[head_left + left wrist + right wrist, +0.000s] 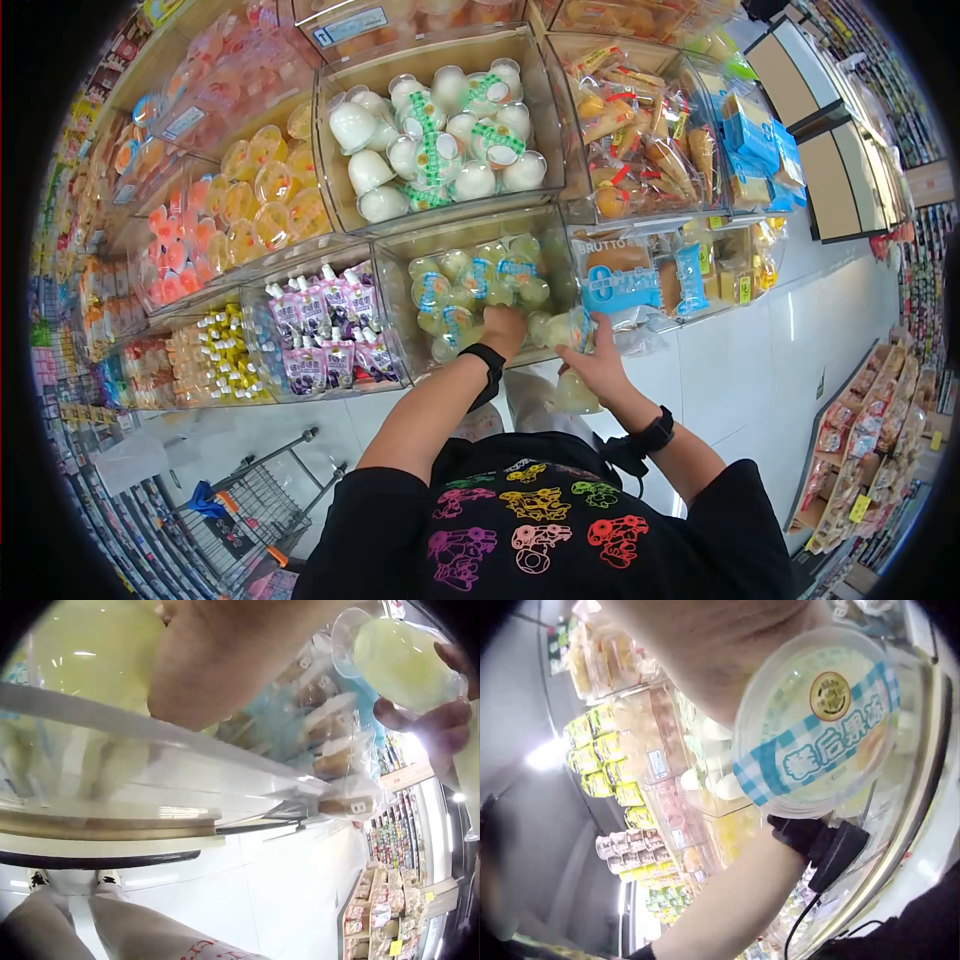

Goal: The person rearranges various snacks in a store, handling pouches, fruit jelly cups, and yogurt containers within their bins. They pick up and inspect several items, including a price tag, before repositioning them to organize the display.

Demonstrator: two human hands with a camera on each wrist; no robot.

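Observation:
Pale green jelly cups with blue checkered labels point(478, 278) lie in a clear-walled bin. My left hand point(505, 330) reaches over the bin's front among them; its fingertips are hidden, and the left wrist view shows only part of that hand point(217, 667) beside a large green cup point(94, 656). At the bin's right front corner my right hand point(600, 368) grips jelly cups, one point(575, 392) hanging below the fingers. The left wrist view shows its fingers point(435, 724) curled round a cup point(405, 664). A labelled cup point(817, 727) fills much of the right wrist view beside the hand point(727, 649).
White jelly cups point(435, 150) fill the bin behind; purple pouches point(335, 330) stand left. Bread packs point(620, 285) lie right, below bagged cones point(650, 140). A shopping cart point(265, 505) stands on the floor at lower left, a snack shelf point(860, 440) at far right.

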